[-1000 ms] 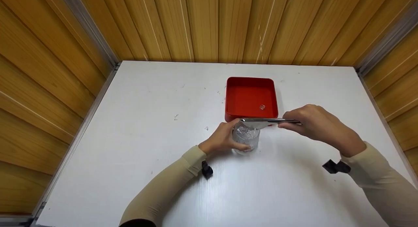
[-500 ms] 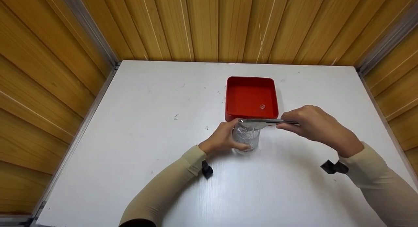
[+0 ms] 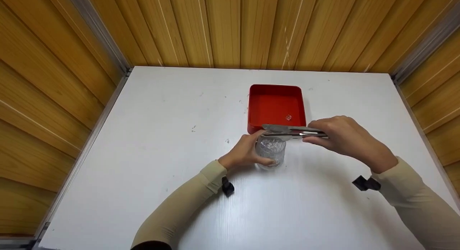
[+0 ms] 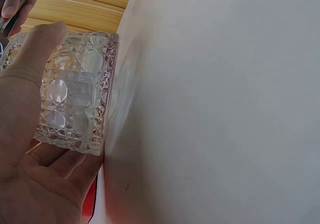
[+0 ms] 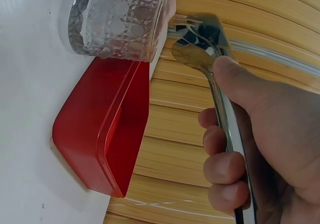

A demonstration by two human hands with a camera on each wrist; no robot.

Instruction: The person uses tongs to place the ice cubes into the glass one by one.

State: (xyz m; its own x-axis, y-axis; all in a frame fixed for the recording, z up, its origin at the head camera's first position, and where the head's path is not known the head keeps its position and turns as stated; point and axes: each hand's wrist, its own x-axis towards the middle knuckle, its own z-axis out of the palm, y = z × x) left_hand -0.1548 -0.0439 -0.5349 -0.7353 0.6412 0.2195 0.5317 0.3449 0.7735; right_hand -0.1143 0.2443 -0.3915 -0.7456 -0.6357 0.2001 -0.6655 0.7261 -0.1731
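My left hand (image 3: 245, 151) grips a clear cut-pattern glass (image 3: 274, 154) standing upright on the white table, thumb on the near side and fingers round the far side. Its faceted wall shows closely in the left wrist view. Metal serving tongs (image 3: 302, 132) are held in my right hand (image 3: 343, 137), level just over the glass's rim. In the right wrist view, the tongs' spoon-shaped end (image 5: 192, 57) and fork-shaped end (image 5: 200, 31) stand apart, and I see nothing between them. Clear bits seem to lie in the glass, but their shape is hard to tell.
Behind the glass stands a square red tray (image 3: 276, 99) with one small clear cube (image 3: 288, 117) in it. Small marks or clear specks dot the white table (image 3: 161, 135). Wood-look panels (image 3: 226, 30) rise at the back and both sides.
The tongs' two ends have spread apart over the glass, where they were together before. My right hand has shifted very slightly left; the left hand and glass stay put.
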